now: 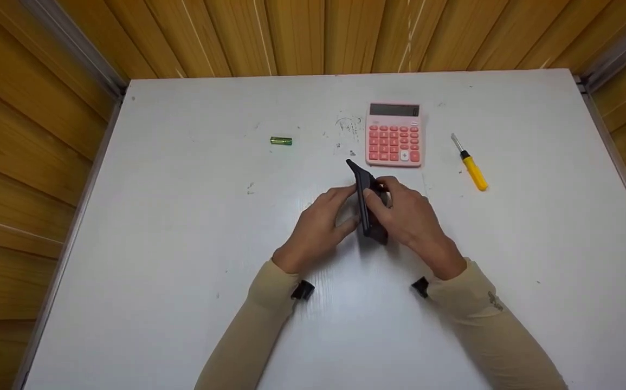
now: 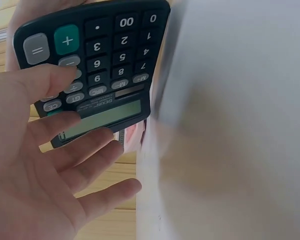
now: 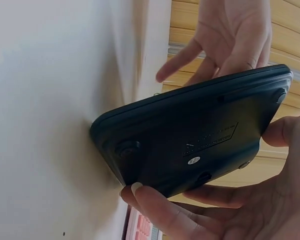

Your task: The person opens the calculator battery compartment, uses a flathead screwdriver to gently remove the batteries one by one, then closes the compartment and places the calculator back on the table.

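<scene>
A black calculator (image 1: 364, 179) stands tilted on edge above the white table, between both hands. My right hand (image 1: 413, 216) grips it, thumb and fingers at its edges. In the right wrist view its dark back (image 3: 215, 135) shows small round feet and a white round sticker. The left wrist view shows the keys and the display (image 2: 102, 120). My left hand (image 1: 318, 222) is at the key side, its thumb (image 2: 55, 80) against the keys and its other fingers spread loosely near the display.
A pink calculator (image 1: 394, 135) lies flat beyond the hands. Left of it is a green battery (image 1: 281, 141), and to the right a yellow-handled screwdriver (image 1: 472, 169). All are on the white table (image 1: 155, 216), with wood-look panels (image 1: 291, 32) behind.
</scene>
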Tool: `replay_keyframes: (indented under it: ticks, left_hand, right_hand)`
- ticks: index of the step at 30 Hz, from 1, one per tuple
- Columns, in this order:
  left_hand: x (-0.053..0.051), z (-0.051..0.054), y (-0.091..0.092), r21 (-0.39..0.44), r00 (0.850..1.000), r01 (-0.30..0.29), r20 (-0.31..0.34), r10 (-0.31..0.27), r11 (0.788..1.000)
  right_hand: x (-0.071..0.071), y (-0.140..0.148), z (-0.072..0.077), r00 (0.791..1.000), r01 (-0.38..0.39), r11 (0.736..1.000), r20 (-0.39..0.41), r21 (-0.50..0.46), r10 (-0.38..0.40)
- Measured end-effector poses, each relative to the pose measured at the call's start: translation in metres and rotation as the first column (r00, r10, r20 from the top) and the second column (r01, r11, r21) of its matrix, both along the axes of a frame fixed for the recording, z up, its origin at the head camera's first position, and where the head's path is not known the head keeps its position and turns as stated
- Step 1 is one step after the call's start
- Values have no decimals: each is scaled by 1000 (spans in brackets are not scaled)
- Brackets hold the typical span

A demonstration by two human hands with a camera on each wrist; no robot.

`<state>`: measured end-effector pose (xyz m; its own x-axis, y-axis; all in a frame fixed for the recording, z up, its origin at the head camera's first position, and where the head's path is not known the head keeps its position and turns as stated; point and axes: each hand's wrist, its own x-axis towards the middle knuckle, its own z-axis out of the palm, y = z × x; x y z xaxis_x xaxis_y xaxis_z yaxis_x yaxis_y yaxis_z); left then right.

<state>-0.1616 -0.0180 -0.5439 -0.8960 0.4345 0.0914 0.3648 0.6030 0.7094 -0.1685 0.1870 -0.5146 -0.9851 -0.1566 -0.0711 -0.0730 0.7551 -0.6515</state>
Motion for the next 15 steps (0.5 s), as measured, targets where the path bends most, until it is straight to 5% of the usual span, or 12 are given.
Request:
replay_keyframes:
  ticks: [9,15]
  left_hand:
    - [-1,-14,6,-71,1000,4,4,-4,997]
    - [-2,-17,5,-91,999,-5,47,10,996]
  right_hand:
    - [-3,4,-2,998,-17,996,55,-83,21]
    - [-4,9,-3,995,-10,970,96,-244,34]
